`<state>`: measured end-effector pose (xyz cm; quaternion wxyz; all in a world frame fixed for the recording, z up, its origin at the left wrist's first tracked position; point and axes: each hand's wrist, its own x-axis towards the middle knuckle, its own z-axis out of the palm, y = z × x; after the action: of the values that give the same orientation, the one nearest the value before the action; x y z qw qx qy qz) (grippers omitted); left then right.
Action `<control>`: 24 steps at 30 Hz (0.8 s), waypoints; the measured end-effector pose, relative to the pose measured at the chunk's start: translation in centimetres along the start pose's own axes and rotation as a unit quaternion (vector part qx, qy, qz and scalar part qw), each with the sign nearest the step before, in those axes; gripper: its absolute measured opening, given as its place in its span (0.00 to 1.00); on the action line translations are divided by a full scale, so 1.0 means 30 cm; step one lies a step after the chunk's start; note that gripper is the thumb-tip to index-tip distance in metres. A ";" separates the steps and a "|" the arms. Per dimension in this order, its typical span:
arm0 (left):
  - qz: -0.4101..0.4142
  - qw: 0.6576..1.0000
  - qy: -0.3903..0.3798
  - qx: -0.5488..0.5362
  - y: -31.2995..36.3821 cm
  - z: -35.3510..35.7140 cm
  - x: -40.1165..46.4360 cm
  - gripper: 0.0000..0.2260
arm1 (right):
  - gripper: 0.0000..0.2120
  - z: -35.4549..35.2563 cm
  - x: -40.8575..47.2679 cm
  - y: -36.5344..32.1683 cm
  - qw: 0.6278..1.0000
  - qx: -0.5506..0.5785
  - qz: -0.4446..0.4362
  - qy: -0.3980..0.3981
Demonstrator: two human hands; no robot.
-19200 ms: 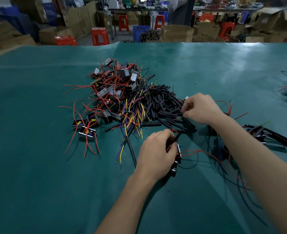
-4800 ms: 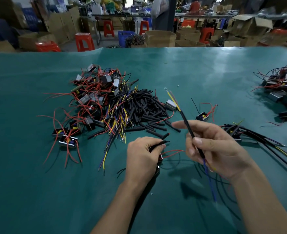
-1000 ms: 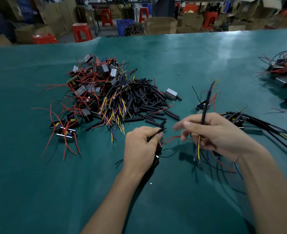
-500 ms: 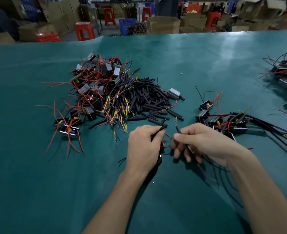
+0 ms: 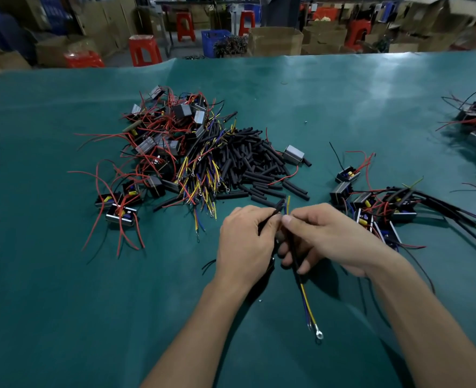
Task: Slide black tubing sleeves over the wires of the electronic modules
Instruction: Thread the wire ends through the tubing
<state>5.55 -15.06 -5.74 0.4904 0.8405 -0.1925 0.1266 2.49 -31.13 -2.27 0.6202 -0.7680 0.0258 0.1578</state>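
Sleeve (image 5: 292,249), sloping away from me, pinched in my right hand (image 5: 326,238); left hand (image 5: 245,245) pinches wire (image 5: 270,218) beside its far end.

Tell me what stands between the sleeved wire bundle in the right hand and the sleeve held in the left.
Nothing visible. The right hand pinches the wire bundle right beside the black sleeve in the left hand; their tips nearly meet.
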 end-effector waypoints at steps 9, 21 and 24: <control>-0.007 1.000 0.002 0.016 0.010 -0.001 -0.002 0.06 | 0.07 -0.051 0.003 -0.003 0.974 0.031 -0.156 0.164; 0.007 0.998 0.023 0.055 0.006 0.003 -0.005 0.06 | 0.06 -0.022 -0.012 -0.048 0.934 0.060 -0.284 0.209; 0.004 0.998 0.025 0.053 0.006 0.002 -0.003 0.06 | 0.08 -0.017 0.002 -0.034 0.947 0.060 -0.219 0.228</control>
<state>5.37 -15.18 -5.67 0.4492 0.8611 -0.1767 0.1598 2.90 -31.37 -1.23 0.6620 -0.7315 0.0069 -0.1632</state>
